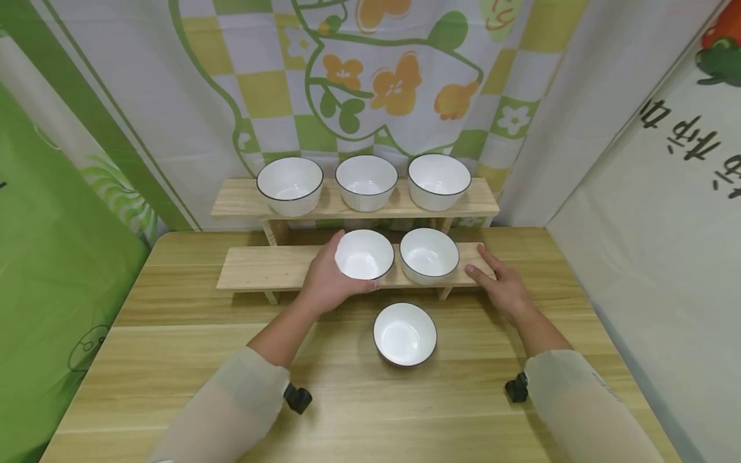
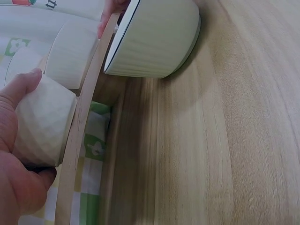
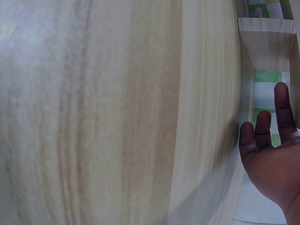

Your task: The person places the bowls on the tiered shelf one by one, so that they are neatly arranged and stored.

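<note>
Wooden table (image 1: 173, 360) with a two-step shelf (image 1: 255, 267) at the far side. Left hand (image 1: 327, 280) is wrapped around a white bowl (image 1: 365, 255) on the lower step; right hand (image 1: 502, 286) rests flat, fingers straight, on the step's right end.

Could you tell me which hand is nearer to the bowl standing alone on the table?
Left. The left hand grips a shelf bowl just up-left of the lone bowl; the right hand rests farther off, at the shelf's right end.
</note>
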Tool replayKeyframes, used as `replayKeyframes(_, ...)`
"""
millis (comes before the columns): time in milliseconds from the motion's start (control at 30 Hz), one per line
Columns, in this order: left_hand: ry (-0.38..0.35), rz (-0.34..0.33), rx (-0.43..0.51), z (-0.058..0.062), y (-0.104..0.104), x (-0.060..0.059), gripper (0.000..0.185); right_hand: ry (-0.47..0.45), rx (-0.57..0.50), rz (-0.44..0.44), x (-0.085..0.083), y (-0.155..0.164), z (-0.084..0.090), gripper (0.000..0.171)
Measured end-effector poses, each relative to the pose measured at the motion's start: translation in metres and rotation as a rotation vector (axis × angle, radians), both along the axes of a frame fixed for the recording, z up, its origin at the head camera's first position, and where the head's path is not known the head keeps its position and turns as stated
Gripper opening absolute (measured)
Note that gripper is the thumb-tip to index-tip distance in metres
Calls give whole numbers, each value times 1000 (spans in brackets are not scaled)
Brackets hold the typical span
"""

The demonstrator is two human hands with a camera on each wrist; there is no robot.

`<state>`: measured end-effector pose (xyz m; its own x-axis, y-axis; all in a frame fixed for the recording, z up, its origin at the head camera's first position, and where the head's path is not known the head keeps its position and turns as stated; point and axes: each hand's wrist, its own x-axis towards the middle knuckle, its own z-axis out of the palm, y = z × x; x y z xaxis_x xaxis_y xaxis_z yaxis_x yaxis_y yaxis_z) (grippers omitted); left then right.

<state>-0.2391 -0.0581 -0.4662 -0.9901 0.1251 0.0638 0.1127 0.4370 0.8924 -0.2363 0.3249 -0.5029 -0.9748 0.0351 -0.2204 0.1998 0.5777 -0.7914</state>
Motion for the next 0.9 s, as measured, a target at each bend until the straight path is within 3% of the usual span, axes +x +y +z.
replayKeyframes(267, 7, -11, 3, -2, 4, -5, 132, 3, 0, -6, 0, 1, -1, 86)
replayKeyframes(900, -14, -33, 33, -2, 4, -3, 137, -7, -16, -11, 1, -2, 1, 88)
